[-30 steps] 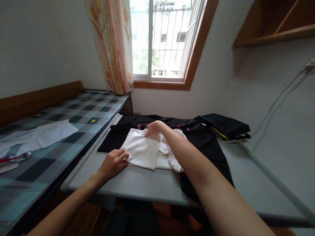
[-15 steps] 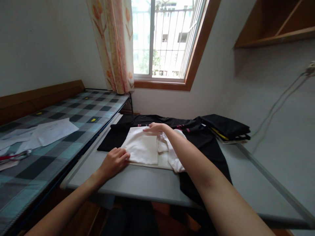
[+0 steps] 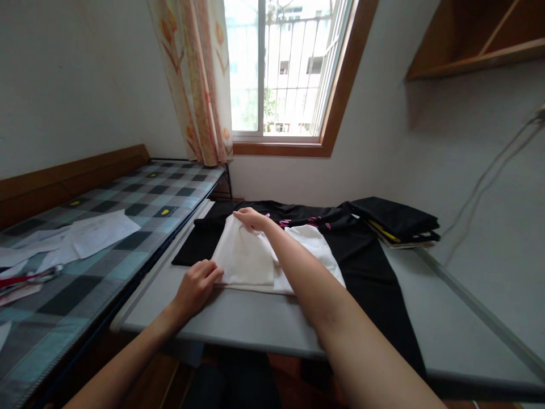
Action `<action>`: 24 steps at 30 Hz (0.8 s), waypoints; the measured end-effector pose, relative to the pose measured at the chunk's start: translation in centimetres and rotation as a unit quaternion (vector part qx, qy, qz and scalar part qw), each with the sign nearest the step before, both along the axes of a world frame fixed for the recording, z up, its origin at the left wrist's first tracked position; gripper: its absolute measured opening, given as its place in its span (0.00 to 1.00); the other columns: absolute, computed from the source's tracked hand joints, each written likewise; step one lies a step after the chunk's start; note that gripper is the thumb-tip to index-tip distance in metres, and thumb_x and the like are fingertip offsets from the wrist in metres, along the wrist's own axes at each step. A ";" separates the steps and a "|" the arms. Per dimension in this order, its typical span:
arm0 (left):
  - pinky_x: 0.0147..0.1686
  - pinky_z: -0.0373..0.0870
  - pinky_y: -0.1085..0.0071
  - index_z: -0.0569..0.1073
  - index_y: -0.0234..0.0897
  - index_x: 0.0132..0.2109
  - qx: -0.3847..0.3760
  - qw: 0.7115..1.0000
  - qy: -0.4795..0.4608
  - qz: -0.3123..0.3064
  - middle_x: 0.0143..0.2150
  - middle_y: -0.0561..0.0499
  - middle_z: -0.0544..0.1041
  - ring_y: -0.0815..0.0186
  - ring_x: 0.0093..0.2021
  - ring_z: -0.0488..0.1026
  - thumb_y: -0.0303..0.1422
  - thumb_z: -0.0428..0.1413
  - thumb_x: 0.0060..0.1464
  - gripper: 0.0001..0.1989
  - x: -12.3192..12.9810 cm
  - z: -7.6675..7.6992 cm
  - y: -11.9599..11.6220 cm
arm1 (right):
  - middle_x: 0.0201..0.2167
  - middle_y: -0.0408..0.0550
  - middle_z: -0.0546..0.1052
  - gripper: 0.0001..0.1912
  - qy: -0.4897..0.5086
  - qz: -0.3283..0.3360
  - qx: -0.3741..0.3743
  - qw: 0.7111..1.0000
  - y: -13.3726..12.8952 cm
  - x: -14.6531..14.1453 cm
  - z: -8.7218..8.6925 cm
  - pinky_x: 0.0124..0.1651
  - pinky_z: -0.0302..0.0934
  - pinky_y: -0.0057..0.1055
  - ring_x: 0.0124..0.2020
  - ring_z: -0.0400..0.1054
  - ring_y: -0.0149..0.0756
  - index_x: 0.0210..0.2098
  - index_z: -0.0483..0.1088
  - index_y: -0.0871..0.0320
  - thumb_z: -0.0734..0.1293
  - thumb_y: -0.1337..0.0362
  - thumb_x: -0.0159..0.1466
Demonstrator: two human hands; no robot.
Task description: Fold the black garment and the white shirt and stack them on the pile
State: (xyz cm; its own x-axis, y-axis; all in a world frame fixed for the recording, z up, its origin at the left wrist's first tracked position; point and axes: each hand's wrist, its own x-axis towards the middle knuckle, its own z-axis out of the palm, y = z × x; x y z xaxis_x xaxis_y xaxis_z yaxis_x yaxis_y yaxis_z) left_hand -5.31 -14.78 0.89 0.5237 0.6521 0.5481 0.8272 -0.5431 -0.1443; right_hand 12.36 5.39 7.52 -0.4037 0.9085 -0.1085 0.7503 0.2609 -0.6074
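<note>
A white garment point(image 3: 242, 261), partly folded over itself, lies across the grey table and a black garment point(image 3: 370, 272) with pink lettering. At the near left corner of the white cloth, my left hand point(image 3: 196, 288) is closed, its thumb and fingers pinching the edge. My right hand point(image 3: 252, 219) reaches across to the far left corner and pinches the fabric there, lifting it slightly. My right forearm passes over the white garment and hides part of its middle. What kind of garment the white one is, I cannot tell.
The grey table point(image 3: 251, 324) stands against a bed with a checked mattress point(image 3: 106, 250), where papers point(image 3: 97, 230) lie. A stack of folded dark clothes point(image 3: 395, 218) sits at the table's back right. Behind are a curtain point(image 3: 200, 85) and a barred window.
My right hand has moved left to the far left corner of the white garment and taken hold there. The garment's right part now lies flatter and farther right. My left hand stays at its corner.
</note>
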 end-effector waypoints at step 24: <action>0.47 0.67 0.61 0.75 0.41 0.53 -0.191 0.980 0.056 -0.021 0.45 0.46 0.76 0.56 0.45 0.74 0.39 0.59 0.59 0.16 6.7 4.0 0.2 | 0.50 0.55 0.81 0.13 -0.066 -0.003 0.050 0.997 -2.2 9.6 -0.5 0.53 0.66 0.34 0.51 0.75 0.46 0.50 0.79 0.57 0.70 0.63 0.67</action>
